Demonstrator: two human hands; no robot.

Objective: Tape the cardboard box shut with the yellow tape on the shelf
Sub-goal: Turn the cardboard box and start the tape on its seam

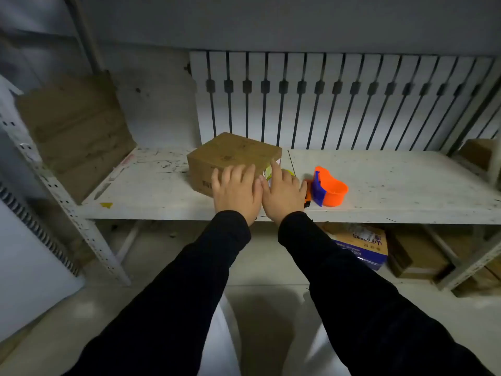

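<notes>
In the head view, a closed cardboard box (234, 158) is sitting on a scuffed white shelf (393, 183), its top flaps lying flat so nothing of its contents is showing. The left hand (235, 192) is resting palm-down against the box's near face, its fingers (238, 175) spread loosely and lying flat on the cardboard rather than curling around anything. The right hand (283, 195) is lying just beside it, thumb side touching the left hand, with its index finger stretched forward to the box's right corner; the other fingers are bending down over a bit of yellow tape (288, 172), which is peeking out just past the knuckles, and whether they are gripping it cannot be told. Just to the right of the right hand's fingers, an orange tape dispenser (332, 191) with a blue blade piece is standing on the shelf, open side up, with nothing visible inside it. Well to the left of the left hand's fingers, a big brown carton (76, 131) is leaning against the upright. Below the wrists, on the lower level, a printed box (360, 244) and further brown cartons are sitting closed. Both forearms are wearing dark sleeves (189, 280).
</notes>
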